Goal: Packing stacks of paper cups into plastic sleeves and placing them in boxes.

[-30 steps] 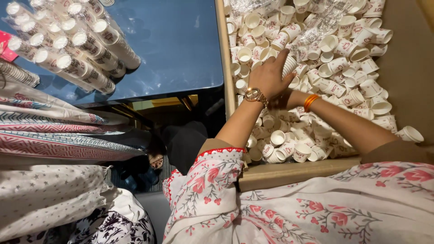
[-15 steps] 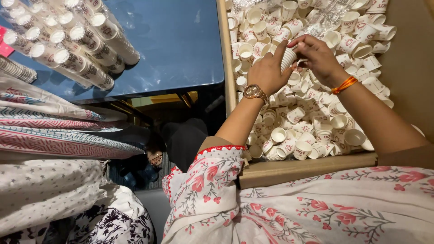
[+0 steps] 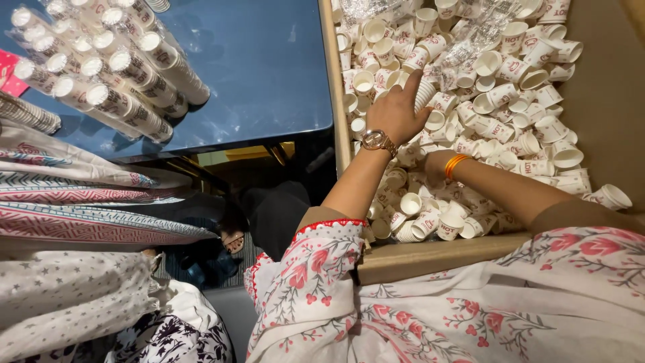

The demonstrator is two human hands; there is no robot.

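cup stack: short nested stack of small white paper cups (image 3: 424, 94), wrapped by left hand (image 3: 396, 114), index finger lying along it
right hand (image 3: 435, 169): buried in loose cups (image 3: 497, 114), grip can't tell
box: brown cardboard box (image 3: 605, 101) full of them
left of grip: cup sleeves (image 3: 107, 74) on blue table (image 3: 269, 74)

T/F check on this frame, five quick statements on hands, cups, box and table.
1. The left hand holds a short stack of paper cups. True.
2. The right hand is raised well above the loose cups. False: it is pushed down among them, mostly hidden.
3. The loose cups lie in a cardboard box. True.
4. The blue table is bare. False: long cup stacks lie on it.
5. The wristwatch is on the right wrist. False: left wrist; the right wears an orange bangle.
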